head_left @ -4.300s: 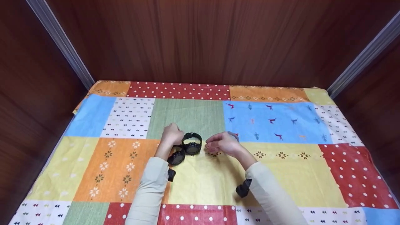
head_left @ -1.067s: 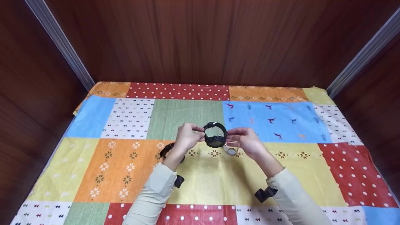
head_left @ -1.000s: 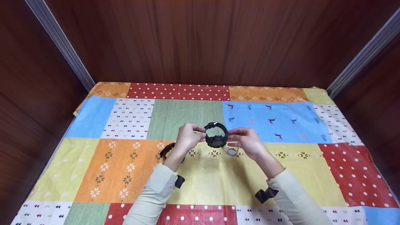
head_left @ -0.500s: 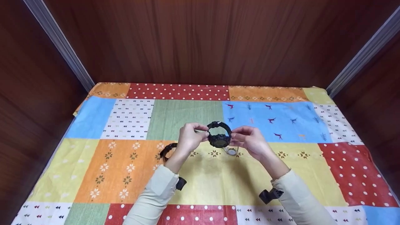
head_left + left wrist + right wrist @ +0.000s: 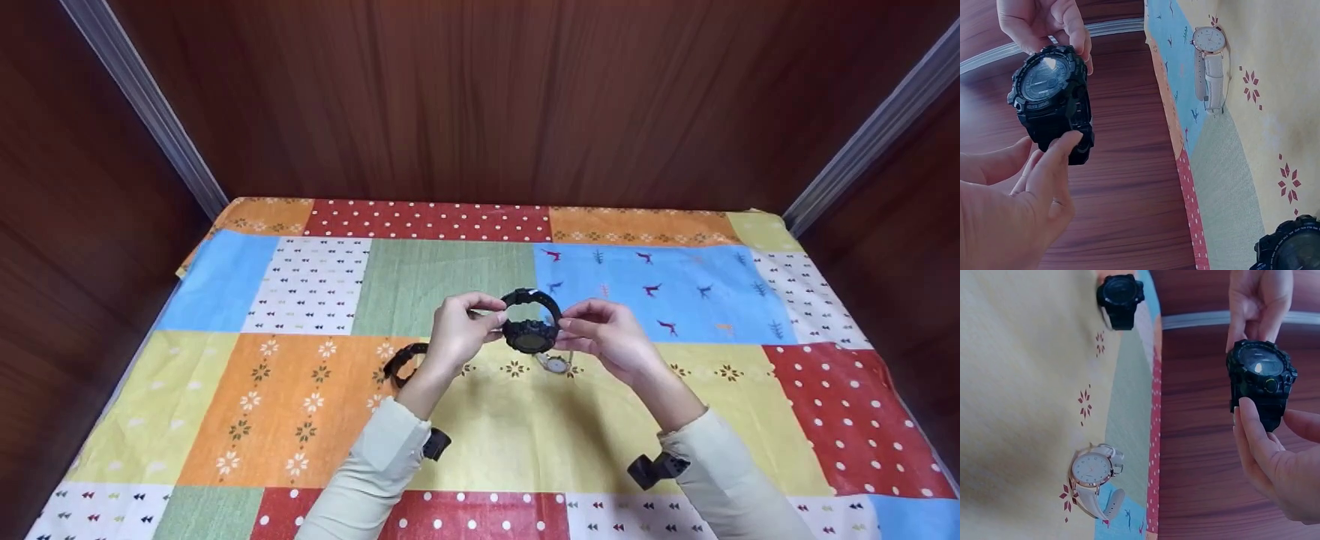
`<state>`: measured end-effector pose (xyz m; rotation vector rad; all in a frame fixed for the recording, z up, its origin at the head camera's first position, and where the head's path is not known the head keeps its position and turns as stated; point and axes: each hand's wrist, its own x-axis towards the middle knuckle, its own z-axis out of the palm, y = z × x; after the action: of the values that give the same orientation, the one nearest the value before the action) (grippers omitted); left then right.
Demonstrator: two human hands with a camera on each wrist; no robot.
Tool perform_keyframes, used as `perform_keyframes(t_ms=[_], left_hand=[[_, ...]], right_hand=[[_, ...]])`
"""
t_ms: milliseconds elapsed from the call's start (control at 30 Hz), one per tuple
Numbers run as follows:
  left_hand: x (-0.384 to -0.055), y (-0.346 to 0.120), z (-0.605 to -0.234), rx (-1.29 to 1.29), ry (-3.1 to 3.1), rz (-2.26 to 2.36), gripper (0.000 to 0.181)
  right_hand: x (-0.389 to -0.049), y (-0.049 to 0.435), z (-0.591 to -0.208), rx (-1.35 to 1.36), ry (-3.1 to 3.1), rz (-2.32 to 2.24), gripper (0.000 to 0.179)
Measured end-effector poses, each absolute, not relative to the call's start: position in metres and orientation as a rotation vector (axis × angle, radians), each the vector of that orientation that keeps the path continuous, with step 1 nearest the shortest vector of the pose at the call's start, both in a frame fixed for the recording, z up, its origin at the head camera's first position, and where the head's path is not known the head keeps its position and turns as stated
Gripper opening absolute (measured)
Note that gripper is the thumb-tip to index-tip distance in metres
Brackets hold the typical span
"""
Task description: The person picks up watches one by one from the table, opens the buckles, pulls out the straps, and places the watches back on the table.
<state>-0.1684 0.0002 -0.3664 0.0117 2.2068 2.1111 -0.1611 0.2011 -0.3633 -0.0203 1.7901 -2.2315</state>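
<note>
A black digital wristwatch [image 5: 530, 335] with a closed strap loop is held up above the cloth between both hands. My left hand [image 5: 459, 330] pinches its strap from the left side, thumb and fingertips on the band. From the right, my right hand [image 5: 609, 337] pinches the other side of the strap. The watch's face [image 5: 1044, 79] points up toward me, with a bright glint on it. In the right wrist view the same black watch [image 5: 1261, 377] shows its side button and band between the fingers of both hands.
A second black wristwatch [image 5: 402, 365] lies on the cloth left of centre, partly behind my left forearm. A wristwatch with white dial and pale strap [image 5: 1092, 469] lies under my right hand. The patchwork tablecloth [image 5: 480, 450] reaches a brown wood-grain panel [image 5: 480, 105] at the back.
My left hand has moved from the left to the lifted black watch, and both hands now hold it. Over the last second they have shifted slightly right with it.
</note>
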Motion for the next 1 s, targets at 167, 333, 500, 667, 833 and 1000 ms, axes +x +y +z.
perform_keyframes(t_ms=[167, 333, 500, 667, 833, 1000], left_hand=[[-0.168, 0.0006, -0.3656, 0.036, 2.178, 2.15, 0.012], [-0.1673, -0.0001, -0.3654, 0.059, 2.161, 2.184, 0.013], [-0.1675, -0.0011, -0.3636, 0.036, 2.122, 2.197, 0.016], [-0.1673, -0.0025, -0.3618, -0.011, 2.063, 2.194, 0.019], [-0.1676, -0.0044, -0.3615, -0.018, 2.003, 2.187, 0.019], [-0.1686, -0.0063, -0.3622, 0.006, 1.933, 2.222, 0.016]], right_hand=[[-0.1623, 0.2025, -0.3613, -0.028, 1.778, -2.228, 0.009], [-0.1636, 0.2044, -0.3588, -0.028, 1.764, -2.226, 0.009], [-0.1645, 0.2056, -0.357, -0.051, 1.758, -2.23, 0.01], [-0.1654, 0.2062, -0.3564, -0.077, 1.763, -2.226, 0.01], [-0.1665, 0.2065, -0.3561, -0.085, 1.772, -2.224, 0.013], [-0.167, 0.2069, -0.3548, -0.098, 1.769, -2.23, 0.014]])
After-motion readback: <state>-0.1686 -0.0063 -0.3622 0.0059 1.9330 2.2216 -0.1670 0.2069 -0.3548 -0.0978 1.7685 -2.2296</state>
